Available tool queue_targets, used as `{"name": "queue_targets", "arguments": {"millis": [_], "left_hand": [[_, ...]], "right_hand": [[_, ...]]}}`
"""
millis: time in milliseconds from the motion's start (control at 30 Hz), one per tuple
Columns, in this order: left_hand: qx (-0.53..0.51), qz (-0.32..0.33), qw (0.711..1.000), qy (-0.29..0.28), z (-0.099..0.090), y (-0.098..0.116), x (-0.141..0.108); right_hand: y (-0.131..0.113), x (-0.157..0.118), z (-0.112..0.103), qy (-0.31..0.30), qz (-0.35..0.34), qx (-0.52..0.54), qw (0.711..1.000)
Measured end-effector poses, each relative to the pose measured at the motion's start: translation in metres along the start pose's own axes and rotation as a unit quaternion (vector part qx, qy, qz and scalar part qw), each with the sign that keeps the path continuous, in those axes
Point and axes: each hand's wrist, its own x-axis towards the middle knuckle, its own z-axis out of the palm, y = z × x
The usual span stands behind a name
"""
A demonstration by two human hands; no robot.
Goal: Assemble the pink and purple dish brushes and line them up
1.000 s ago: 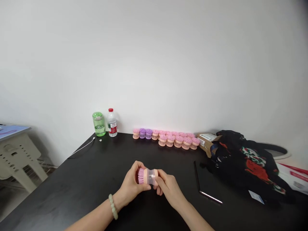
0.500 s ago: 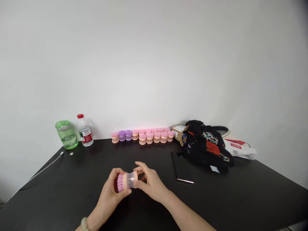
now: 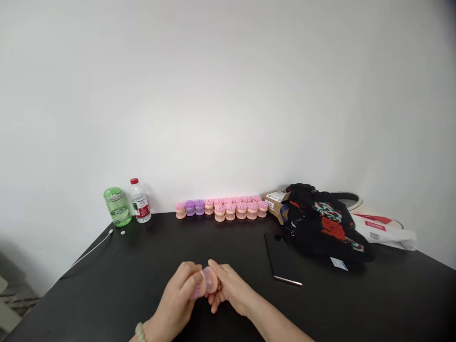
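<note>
Low in the head view, my left hand [image 3: 176,300] and my right hand [image 3: 230,288] hold a small pink-and-peach scrub brush [image 3: 209,280] between them at the table's near side. Its round pink end faces up and toward my right hand. My fingers cover much of the brush, so its bristles and clear body are mostly hidden. A pale green bead bracelet [image 3: 140,332] circles my left wrist. A double row of similar brushes [image 3: 221,209], mostly pink with two purple, stands at the far edge.
The black tabletop [image 3: 107,297] has a black smartphone [image 3: 283,260] right of my hands. Further right are a dark floral bag [image 3: 322,225], a cardboard box [image 3: 276,202] and a white bag [image 3: 383,232]. Far left stand a green bottle [image 3: 117,207], a water bottle [image 3: 140,201] and a white cable [image 3: 92,251].
The brush has turned, its bristles no longer pointing left, and my hands have closed around it. The whole scene has shifted slightly in view.
</note>
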Motion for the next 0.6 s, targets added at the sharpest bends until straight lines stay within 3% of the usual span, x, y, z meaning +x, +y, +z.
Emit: {"name": "queue_targets", "arguments": {"millis": [67,133,300,400,600], "left_hand": [[-0.002,0.011,1.000,-0.022,0.002,0.003,0.000],[-0.015,-0.026,0.999,-0.011,0.003,0.002,0.002],[-0.099,-0.165,0.980,0.051,0.001,-0.011,0.007],[-0.148,-0.202,0.967,0.050,-0.001,-0.018,0.009],[-0.134,-0.187,0.973,0.032,-0.001,-0.017,0.012]], "right_hand": [[0.000,-0.002,-0.001,-0.016,0.037,-0.020,0.999],[0.000,-0.003,-0.003,0.004,0.022,-0.040,0.999],[-0.007,-0.004,-0.005,0.064,-0.148,-0.078,0.984],[-0.010,-0.003,-0.006,0.060,-0.197,-0.154,0.966],[-0.012,-0.003,-0.006,0.016,-0.093,-0.236,0.967]]}}
